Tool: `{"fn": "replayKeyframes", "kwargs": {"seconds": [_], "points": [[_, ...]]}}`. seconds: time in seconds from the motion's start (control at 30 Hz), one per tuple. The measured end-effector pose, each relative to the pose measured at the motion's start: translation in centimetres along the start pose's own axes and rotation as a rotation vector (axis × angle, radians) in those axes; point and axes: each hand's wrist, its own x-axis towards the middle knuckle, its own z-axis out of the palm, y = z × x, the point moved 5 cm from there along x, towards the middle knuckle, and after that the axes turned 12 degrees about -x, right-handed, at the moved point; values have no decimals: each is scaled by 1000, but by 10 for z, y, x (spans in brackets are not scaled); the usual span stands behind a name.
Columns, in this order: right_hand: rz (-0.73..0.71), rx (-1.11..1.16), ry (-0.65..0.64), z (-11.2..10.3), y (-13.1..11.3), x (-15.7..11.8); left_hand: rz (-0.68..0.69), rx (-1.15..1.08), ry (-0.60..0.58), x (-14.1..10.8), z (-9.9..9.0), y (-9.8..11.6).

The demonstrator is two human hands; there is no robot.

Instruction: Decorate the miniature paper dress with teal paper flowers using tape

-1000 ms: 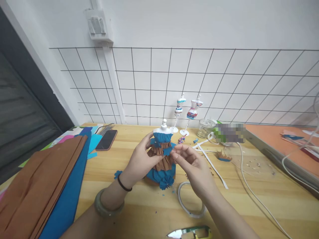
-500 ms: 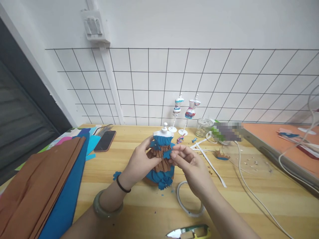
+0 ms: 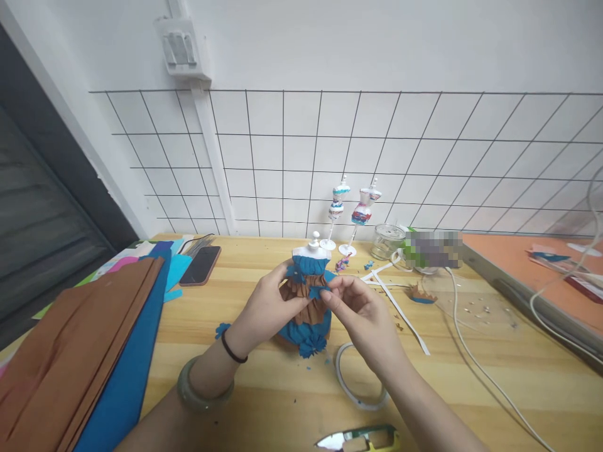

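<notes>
A small white dress form wears a ruffled crepe paper dress in blue and brown, standing upright on the table. My left hand is wrapped round the left side of the dress, its thumb across the brown ruffles. Between thumb and forefinger, my right hand pinches a small blue paper piece against the brown front. A blue paper flower sits at the dress hem. Another blue paper flower lies by my left wrist.
Folded brown paper and blue paper lie left, near a phone. A tape roll and snips are in front. Behind stand two mini dress forms and a glass jar. White strips and a cable lie right.
The blue paper piece in my right fingers has turned slightly and sits flatter on the brown ruffles. My left hand keeps its hold; the whole view has shifted a little.
</notes>
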Motion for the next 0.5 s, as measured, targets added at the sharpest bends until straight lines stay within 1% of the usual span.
{"fn": "replayKeyframes", "kwargs": {"seconds": [0.13, 0.3, 0.37, 0.5], "points": [[-18, 15, 20, -1, 0, 1, -24, 10, -22, 0, -1, -2], [-19, 31, -2, 2, 3, 1, -38, 0, -43, -1, 0, -1], [-22, 33, -8, 3, 3, 1, -44, 13, -26, -1, -1, -1], [-24, 22, 8, 2, 2, 1, -6, 18, 37, 1, -4, 2]]}}
